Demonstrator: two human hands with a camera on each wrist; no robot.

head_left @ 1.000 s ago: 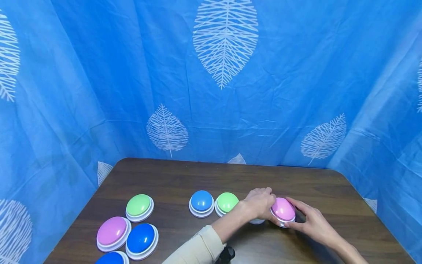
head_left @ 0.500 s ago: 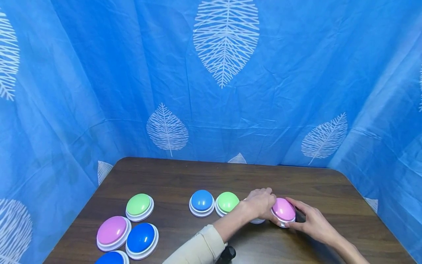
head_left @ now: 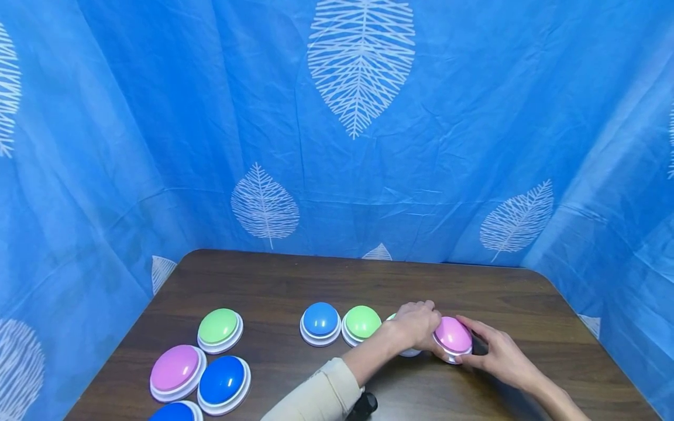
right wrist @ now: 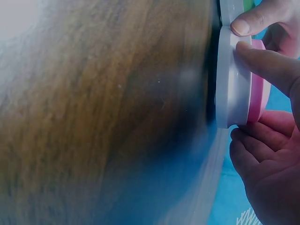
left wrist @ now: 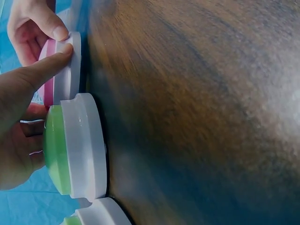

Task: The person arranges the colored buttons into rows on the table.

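Observation:
A pink dome button (head_left: pixel 453 334) on a white round base stands at the right end of a row on the wooden table. My right hand (head_left: pixel 492 351) grips it, thumb on the near side of the base and fingers round the right and far side. My left hand (head_left: pixel 418 324) holds its left side, thumb on the white base (left wrist: pixel 68 75), right beside the other thumb. Under the left palm sits a green button (left wrist: pixel 57 150), mostly hidden in the head view. Further left are another green button (head_left: pixel 363 321) and a light blue button (head_left: pixel 320 320).
At the table's left lie a green button (head_left: pixel 218 326), a pink button (head_left: pixel 175 368) and two dark blue ones, the nearer button (head_left: pixel 174 413) cut off by the frame. Blue leaf-print curtains (head_left: pixel 447 117) surround the table (head_left: pixel 295 275). A black object (head_left: pixel 363 404) shows beside the left sleeve.
Both hands keep their hold on the pink button, which has barely shifted. The head view has moved very slightly.

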